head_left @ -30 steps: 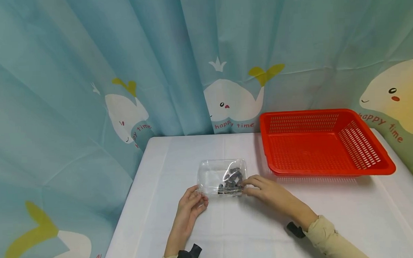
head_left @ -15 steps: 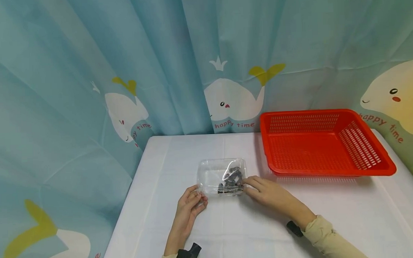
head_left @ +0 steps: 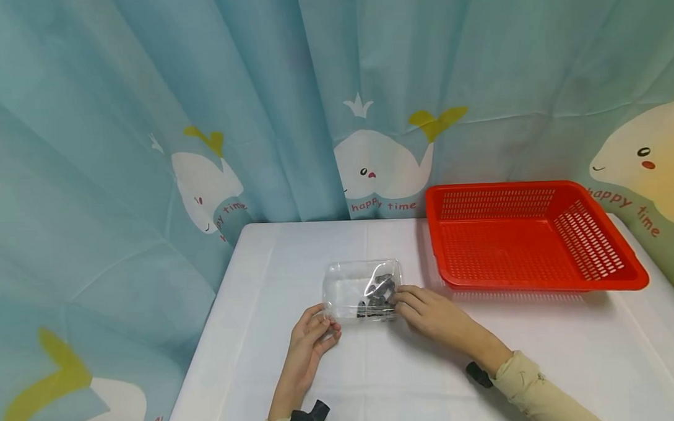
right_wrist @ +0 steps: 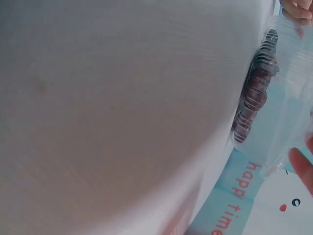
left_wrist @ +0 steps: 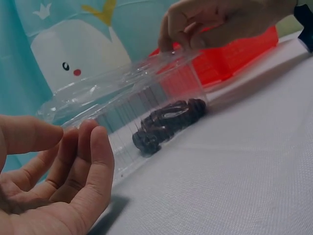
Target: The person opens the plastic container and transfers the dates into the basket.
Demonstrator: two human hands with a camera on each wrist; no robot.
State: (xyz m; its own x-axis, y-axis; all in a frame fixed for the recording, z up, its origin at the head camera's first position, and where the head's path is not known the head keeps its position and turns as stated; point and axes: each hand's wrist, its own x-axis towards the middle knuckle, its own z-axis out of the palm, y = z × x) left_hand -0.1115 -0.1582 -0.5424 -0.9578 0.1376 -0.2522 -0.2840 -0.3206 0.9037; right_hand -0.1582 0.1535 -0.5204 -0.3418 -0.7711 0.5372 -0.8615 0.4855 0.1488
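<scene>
The left hand (head_left: 310,338), just below the centre of the head frame, pinches the near left corner of a clear, ribbed plastic rectangular box (head_left: 342,291) between thumb and fingers. The right hand (head_left: 429,309) has bent fingers held narrow on the box's right end. The box sits at the frame's centre, with small, dark, lumpy pieces (head_left: 380,299) gathered in its right half. Beneath it spreads a white cloth-covered tabletop (head_left: 415,384). A red rectangular plastic basket (head_left: 540,285) with slotted sides stands at right of the frame. A pale blue whale-print curtain (head_left: 254,83) fills the upper frame.
</scene>
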